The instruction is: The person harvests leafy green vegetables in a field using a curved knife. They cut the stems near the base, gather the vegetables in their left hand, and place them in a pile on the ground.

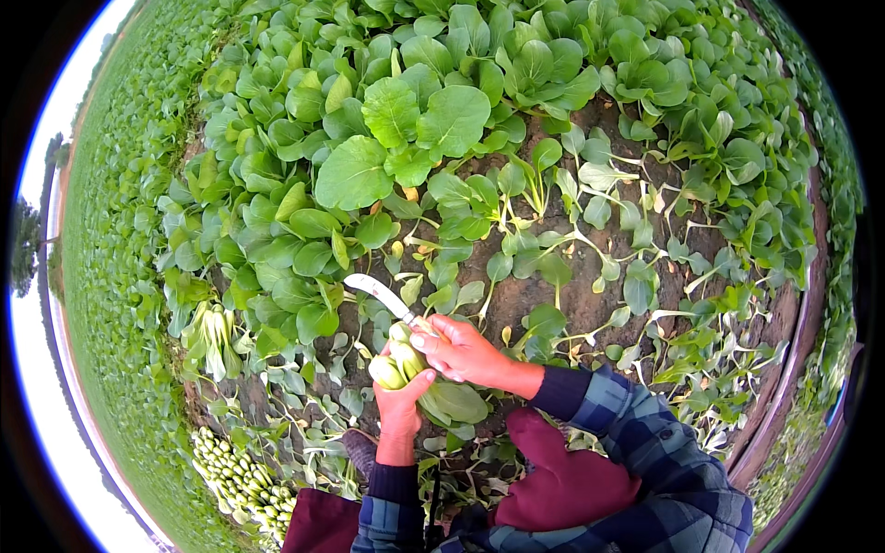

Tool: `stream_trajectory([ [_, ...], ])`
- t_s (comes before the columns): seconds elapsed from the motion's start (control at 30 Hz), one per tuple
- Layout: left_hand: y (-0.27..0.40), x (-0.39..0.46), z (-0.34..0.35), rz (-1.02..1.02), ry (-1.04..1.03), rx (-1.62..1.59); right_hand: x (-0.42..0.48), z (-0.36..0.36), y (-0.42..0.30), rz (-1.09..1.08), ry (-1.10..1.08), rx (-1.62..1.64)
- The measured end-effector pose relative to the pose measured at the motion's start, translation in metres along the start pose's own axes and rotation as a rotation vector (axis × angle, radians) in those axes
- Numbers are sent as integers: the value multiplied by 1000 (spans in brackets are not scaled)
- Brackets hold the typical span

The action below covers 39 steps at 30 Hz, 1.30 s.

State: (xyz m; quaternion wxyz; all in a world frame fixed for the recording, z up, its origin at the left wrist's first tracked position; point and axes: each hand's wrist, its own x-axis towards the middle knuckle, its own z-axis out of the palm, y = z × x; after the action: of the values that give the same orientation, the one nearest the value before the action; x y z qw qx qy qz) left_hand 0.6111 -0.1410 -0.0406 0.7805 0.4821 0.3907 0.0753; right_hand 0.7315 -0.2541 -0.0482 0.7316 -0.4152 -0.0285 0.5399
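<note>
My left hand [401,408] is closed around a few heads of bok choy [388,371], their pale green bases pointing up and left. Dark leaves from the bunch hang to the right beneath my wrists. In my right hand [470,351] is a curved harvesting knife [382,293] with a wooden-looking handle. Its light blade points up and left, beyond the bunch and over the soil. The fingers of my right hand are close against the stem bases; whether they also grip the bunch I cannot tell.
Uncut bok choy plants [276,235] stand thickly ahead and left. Trimmed leaves [639,287] litter the bare soil at right. A small bunch [214,328] lies at left, and a large pile of harvested heads [242,477] at lower left. My shoe [360,451] is behind my left wrist.
</note>
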Motion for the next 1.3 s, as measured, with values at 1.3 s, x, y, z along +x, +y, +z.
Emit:
stream_trajectory([
  [1.3, 114, 222, 111, 473, -268, 2341, 105, -137, -60, -81, 540, -292],
])
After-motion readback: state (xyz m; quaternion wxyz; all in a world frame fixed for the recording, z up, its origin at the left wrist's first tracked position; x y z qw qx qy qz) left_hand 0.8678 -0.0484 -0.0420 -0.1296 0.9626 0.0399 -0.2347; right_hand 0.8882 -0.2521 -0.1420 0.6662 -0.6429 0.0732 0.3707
